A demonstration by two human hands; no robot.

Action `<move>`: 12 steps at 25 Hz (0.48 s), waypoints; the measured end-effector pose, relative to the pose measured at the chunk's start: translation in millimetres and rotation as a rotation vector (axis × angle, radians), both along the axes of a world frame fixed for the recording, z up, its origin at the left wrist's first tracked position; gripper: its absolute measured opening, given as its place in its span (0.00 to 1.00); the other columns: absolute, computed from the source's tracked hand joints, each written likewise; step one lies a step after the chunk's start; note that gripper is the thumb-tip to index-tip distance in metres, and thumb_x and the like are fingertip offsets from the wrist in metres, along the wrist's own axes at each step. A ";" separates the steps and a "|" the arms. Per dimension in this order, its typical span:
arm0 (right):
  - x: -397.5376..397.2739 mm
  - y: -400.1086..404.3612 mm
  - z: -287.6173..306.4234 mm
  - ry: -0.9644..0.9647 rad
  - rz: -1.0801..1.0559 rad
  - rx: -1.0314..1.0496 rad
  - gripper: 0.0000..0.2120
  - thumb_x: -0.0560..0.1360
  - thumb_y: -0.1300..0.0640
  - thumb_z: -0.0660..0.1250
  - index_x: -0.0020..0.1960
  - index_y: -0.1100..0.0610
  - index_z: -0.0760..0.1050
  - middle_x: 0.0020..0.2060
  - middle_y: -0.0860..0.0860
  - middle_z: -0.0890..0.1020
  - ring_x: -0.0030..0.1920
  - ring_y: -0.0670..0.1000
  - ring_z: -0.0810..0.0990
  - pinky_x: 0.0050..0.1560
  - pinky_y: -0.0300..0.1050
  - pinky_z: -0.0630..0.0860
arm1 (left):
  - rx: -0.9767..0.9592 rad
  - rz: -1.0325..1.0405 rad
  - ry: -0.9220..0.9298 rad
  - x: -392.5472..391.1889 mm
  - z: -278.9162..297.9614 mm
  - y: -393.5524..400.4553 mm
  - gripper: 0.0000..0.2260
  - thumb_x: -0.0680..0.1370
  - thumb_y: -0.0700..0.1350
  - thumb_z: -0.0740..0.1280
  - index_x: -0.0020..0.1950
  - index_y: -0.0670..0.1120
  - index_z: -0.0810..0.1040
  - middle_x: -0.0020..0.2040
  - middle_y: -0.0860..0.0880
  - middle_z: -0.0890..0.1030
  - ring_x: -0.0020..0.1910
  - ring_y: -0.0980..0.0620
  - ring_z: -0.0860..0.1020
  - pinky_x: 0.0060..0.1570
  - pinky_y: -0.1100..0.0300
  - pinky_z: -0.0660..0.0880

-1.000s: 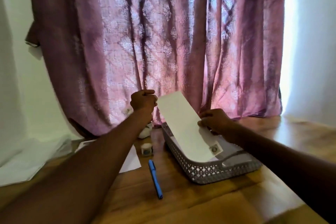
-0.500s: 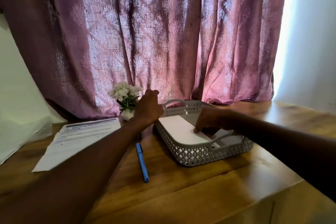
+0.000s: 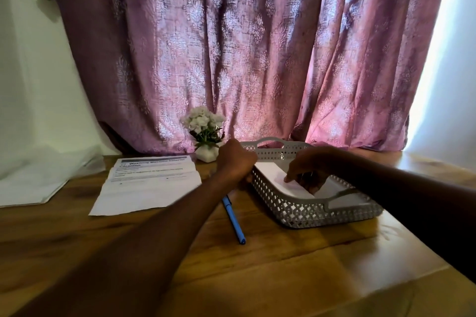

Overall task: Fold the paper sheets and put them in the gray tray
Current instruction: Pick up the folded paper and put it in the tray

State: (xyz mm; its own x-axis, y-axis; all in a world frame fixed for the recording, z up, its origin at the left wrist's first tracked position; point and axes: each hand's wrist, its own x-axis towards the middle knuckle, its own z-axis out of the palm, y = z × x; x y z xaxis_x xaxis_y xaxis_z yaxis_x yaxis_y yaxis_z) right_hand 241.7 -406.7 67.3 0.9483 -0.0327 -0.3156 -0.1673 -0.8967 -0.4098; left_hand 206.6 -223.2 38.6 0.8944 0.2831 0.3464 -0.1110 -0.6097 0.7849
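Note:
The gray lattice tray [image 3: 306, 216] stands on the wooden table, right of centre. A white folded paper [image 3: 270, 174] lies flat inside it, along its left side. My right hand [image 3: 306, 168] reaches into the tray from the right, its curled fingers holding the paper's right edge with fingertips on top. My left hand [image 3: 235, 162] hovers curled like a fist just outside the tray's left rim, with nothing visible in it. More white paper [image 3: 345, 201] shows in the tray's near right corner.
A stack of printed sheets [image 3: 149, 185] lies flat on the table to the left. A blue pen [image 3: 233, 221] lies between the sheets and the tray. A small white flower pot [image 3: 206, 136] stands behind, against the pink curtain. White cloth [image 3: 38, 177] covers the far left.
The folded paper went from tilted above the tray to lying flat inside it. My left hand let go of its top corner and dropped beside the tray's left rim; my right hand followed the paper down.

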 end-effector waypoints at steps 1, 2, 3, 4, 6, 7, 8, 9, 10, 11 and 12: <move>0.9 0.9 0.1 0.013 -0.002 0.000 0.11 0.79 0.56 0.72 0.47 0.63 0.74 0.36 0.57 0.75 0.36 0.55 0.77 0.47 0.51 0.80 | -0.029 -0.015 0.004 -0.6 0.0 0.4 0.12 0.76 0.43 0.71 0.53 0.35 0.82 0.42 0.42 0.84 0.31 0.49 0.81 0.23 0.62 0.70; 1.2 1.4 -0.1 0.027 -0.002 0.004 0.10 0.79 0.57 0.71 0.46 0.62 0.74 0.35 0.56 0.74 0.35 0.54 0.76 0.47 0.50 0.80 | -0.050 -0.018 0.008 -1.6 0.6 0.7 0.11 0.76 0.42 0.70 0.53 0.35 0.82 0.43 0.41 0.85 0.30 0.49 0.81 0.22 0.62 0.71; 0.7 1.7 -0.4 0.033 0.000 0.009 0.10 0.79 0.58 0.71 0.45 0.61 0.73 0.34 0.55 0.73 0.34 0.53 0.75 0.47 0.49 0.80 | -0.075 -0.016 0.005 -2.8 0.7 0.8 0.11 0.76 0.41 0.70 0.54 0.35 0.81 0.43 0.41 0.85 0.28 0.50 0.81 0.20 0.62 0.71; -0.2 2.5 -0.2 0.030 0.003 0.011 0.10 0.79 0.58 0.71 0.44 0.61 0.73 0.34 0.55 0.73 0.34 0.52 0.74 0.46 0.49 0.79 | -0.101 -0.017 0.000 -4.1 0.2 0.3 0.11 0.76 0.41 0.70 0.54 0.34 0.81 0.43 0.41 0.85 0.25 0.51 0.80 0.20 0.63 0.71; -2.1 3.6 0.0 0.012 0.015 0.014 0.09 0.79 0.60 0.71 0.44 0.61 0.73 0.34 0.55 0.73 0.34 0.52 0.74 0.44 0.48 0.79 | -0.117 -0.019 -0.013 -6.9 -1.3 -0.3 0.12 0.77 0.40 0.70 0.55 0.33 0.80 0.42 0.40 0.85 0.26 0.50 0.82 0.23 0.62 0.75; -3.8 3.6 0.2 0.006 0.020 0.024 0.08 0.80 0.61 0.70 0.44 0.62 0.73 0.34 0.55 0.73 0.34 0.52 0.74 0.44 0.48 0.79 | -0.110 -0.022 -0.018 -8.3 -2.1 -0.7 0.12 0.77 0.40 0.70 0.55 0.32 0.80 0.43 0.39 0.85 0.29 0.47 0.84 0.27 0.58 0.78; -5.0 2.6 -0.1 0.008 0.025 0.046 0.08 0.80 0.62 0.69 0.44 0.62 0.73 0.34 0.55 0.73 0.33 0.52 0.74 0.43 0.48 0.78 | -0.104 -0.029 -0.024 -8.8 -3.0 -0.5 0.13 0.77 0.41 0.69 0.55 0.32 0.80 0.44 0.37 0.85 0.34 0.43 0.85 0.32 0.54 0.82; -8.5 0.8 0.3 0.005 0.027 0.076 0.08 0.80 0.62 0.69 0.45 0.62 0.73 0.34 0.55 0.73 0.33 0.52 0.74 0.43 0.48 0.78 | -0.093 -0.039 -0.034 -9.3 -4.0 -0.3 0.13 0.78 0.41 0.69 0.56 0.31 0.80 0.45 0.37 0.85 0.38 0.41 0.86 0.38 0.50 0.84; -13.8 -0.4 2.1 -0.020 0.025 0.101 0.07 0.80 0.63 0.68 0.46 0.61 0.73 0.35 0.55 0.75 0.33 0.52 0.75 0.42 0.47 0.79 | -0.068 -0.036 -0.057 -10.9 -4.1 -0.4 0.14 0.79 0.42 0.68 0.57 0.32 0.79 0.45 0.37 0.85 0.40 0.40 0.85 0.41 0.47 0.84; -19.4 -1.7 5.3 -0.122 0.035 0.088 0.05 0.80 0.62 0.68 0.47 0.60 0.73 0.36 0.55 0.77 0.34 0.53 0.77 0.40 0.47 0.80 | -0.023 -0.018 -0.096 -14.1 -3.2 0.3 0.14 0.80 0.43 0.67 0.60 0.33 0.79 0.45 0.38 0.85 0.41 0.41 0.85 0.40 0.47 0.84; -24.9 -3.1 10.1 -0.310 0.063 0.010 0.04 0.79 0.62 0.69 0.49 0.59 0.73 0.37 0.55 0.79 0.34 0.52 0.79 0.37 0.44 0.81 | 0.041 0.012 -0.157 -18.8 -1.0 2.0 0.14 0.81 0.44 0.67 0.62 0.36 0.78 0.46 0.41 0.84 0.40 0.44 0.83 0.37 0.50 0.81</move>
